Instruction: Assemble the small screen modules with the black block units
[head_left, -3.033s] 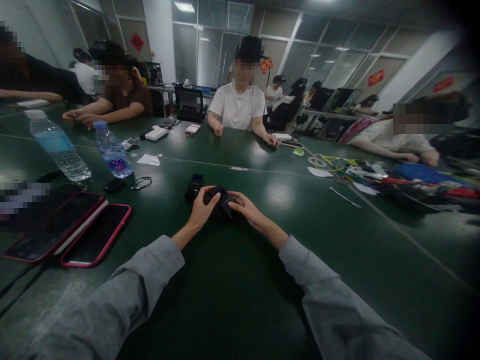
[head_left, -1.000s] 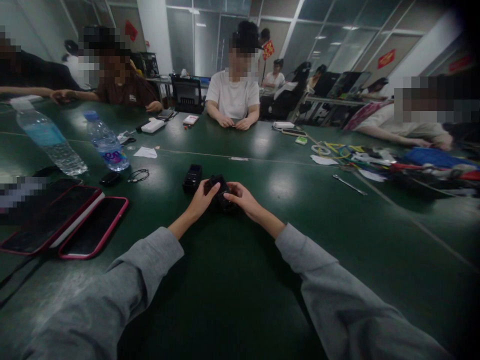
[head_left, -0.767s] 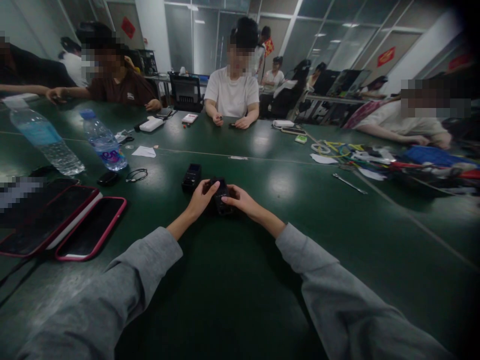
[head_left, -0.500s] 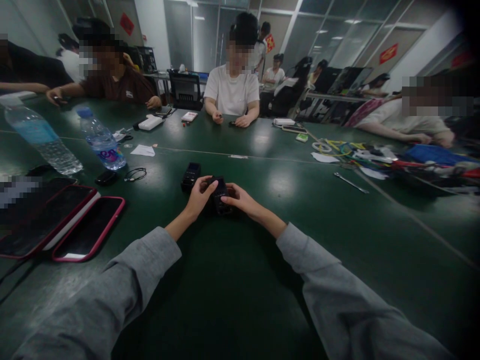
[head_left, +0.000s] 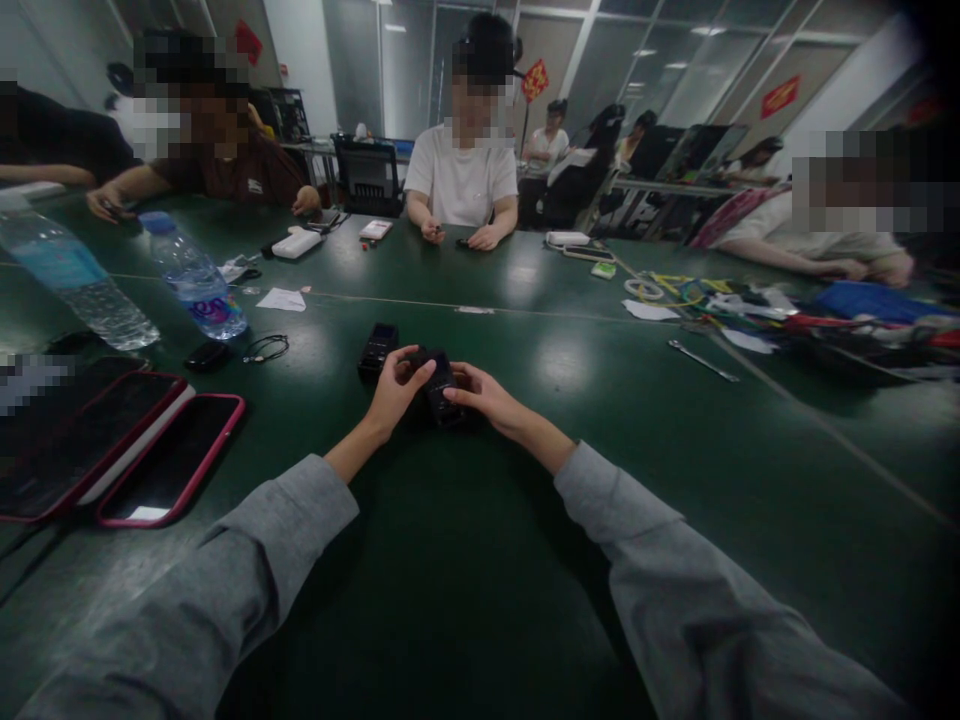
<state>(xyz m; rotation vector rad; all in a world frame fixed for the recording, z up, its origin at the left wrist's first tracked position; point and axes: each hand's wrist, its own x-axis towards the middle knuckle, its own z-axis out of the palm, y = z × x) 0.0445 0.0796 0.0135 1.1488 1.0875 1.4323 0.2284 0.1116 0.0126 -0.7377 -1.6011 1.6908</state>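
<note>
A small black boxy device [head_left: 442, 392] with small marks on its face is held between my two hands, tilted, low over the green table [head_left: 420, 600]. My left hand [head_left: 397, 388] grips its upper left side, the thumb lying across the top. My right hand [head_left: 484, 395] holds the right side, its thumb pressed on the front face. What kind of device it is I cannot make out. A second black device [head_left: 379, 348] of similar shape stands on the table just beyond my left hand.
On the left are two water bottles [head_left: 196, 285], a red-edged phone [head_left: 176, 460], a black oval object [head_left: 208, 356] and a coiled cable [head_left: 266, 348]. To the right lie a wrench [head_left: 701, 360] and a heap of cables and tools [head_left: 825, 320]. Several people sit around the table.
Both hands keep hold of the black device, its top now tipped slightly differently. The whole view has shifted a little; otherwise the table's things lie as before.
</note>
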